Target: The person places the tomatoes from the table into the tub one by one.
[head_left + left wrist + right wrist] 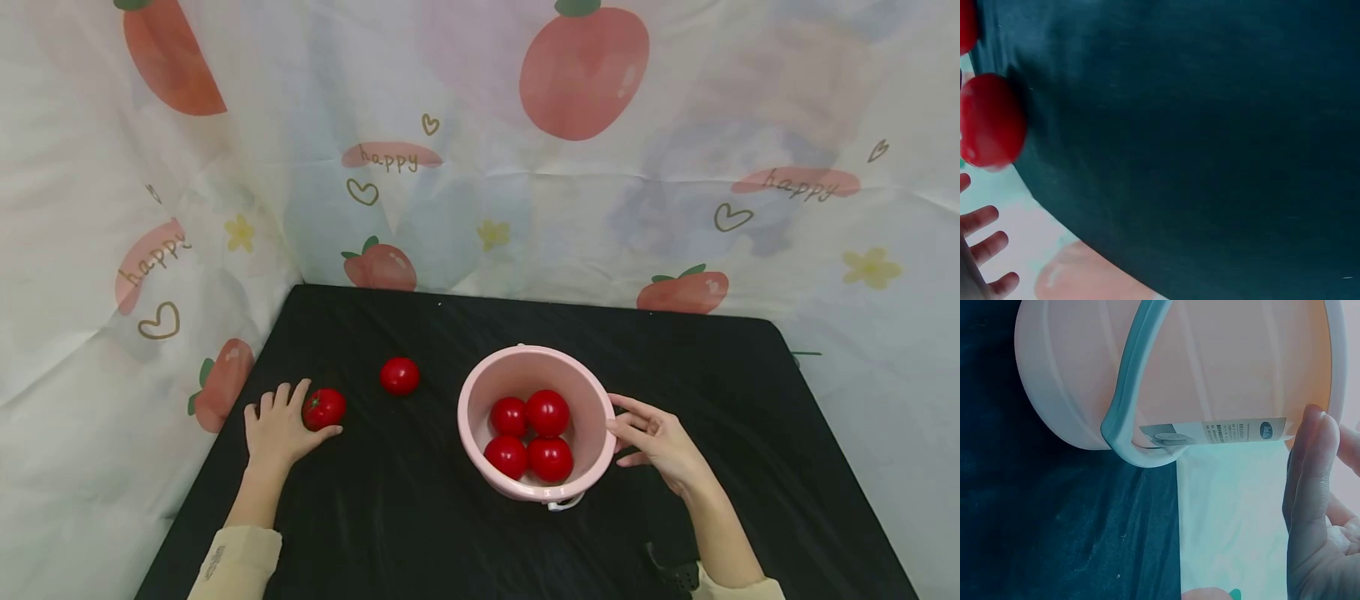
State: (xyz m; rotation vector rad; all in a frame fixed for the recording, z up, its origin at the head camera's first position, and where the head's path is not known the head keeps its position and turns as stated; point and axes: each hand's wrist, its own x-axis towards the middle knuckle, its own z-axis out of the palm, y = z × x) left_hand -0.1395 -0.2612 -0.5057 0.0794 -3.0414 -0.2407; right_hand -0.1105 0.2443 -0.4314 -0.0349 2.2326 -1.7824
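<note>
In the head view my left hand [279, 429] lies at the left of the black table, fingers spread, around the near side of a red tomato [324, 409]. The thumb is close below the tomato; whether it touches I cannot tell. The left wrist view shows this tomato [992, 122] beside the fingers [988, 247]. A second tomato [400, 376] rests a little to the right. My right hand [660, 442] holds the rim of a pink bucket [474, 442] at its right side, thumb and fingers at the edge. Several red tomatoes [547, 412] lie inside the bucket.
A black cloth covers the table [420, 533]. Behind and to the left hangs a pale printed curtain [480, 192]. The bucket's white handle [1129, 394] hangs down along its near side, next to a printed label [1229, 430].
</note>
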